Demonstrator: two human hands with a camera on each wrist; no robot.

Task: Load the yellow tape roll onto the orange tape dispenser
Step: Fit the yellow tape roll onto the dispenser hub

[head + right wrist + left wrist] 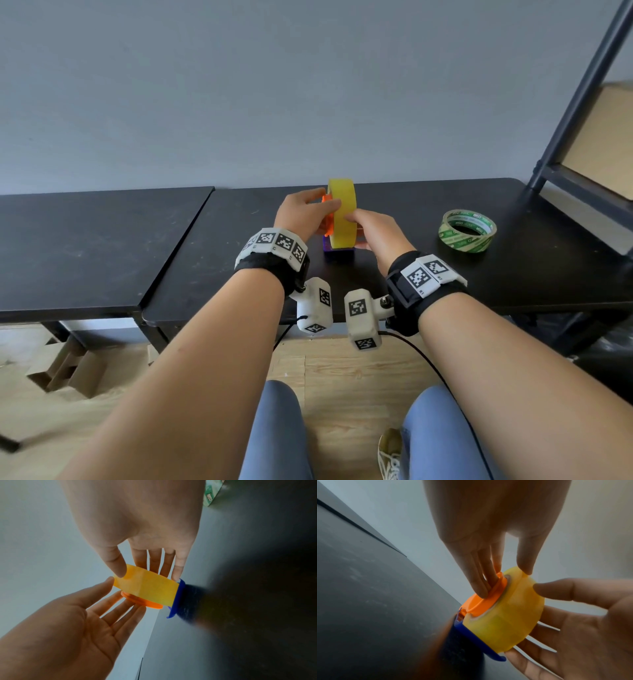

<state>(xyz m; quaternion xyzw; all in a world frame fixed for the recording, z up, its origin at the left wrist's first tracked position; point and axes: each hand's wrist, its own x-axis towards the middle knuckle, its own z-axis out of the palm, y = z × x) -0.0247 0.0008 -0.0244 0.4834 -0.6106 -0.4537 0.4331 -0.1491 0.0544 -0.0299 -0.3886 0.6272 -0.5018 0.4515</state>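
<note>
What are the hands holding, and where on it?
Left hand presses the orange plastic dispenser hub; right hand holds the yellow tape roll by its outer face and rim.

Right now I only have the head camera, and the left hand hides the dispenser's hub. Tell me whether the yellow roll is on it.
Observer: The left wrist view shows the yellow tape roll around the orange hub, whose flange pokes out of the core.
Operator: Report the left hand.
Observer: The left hand has straight fingertips pressing that flange.
Operator: Now the right hand.
Observer: The right hand lays straight fingers on the roll's opposite face, near the blue base.
</note>
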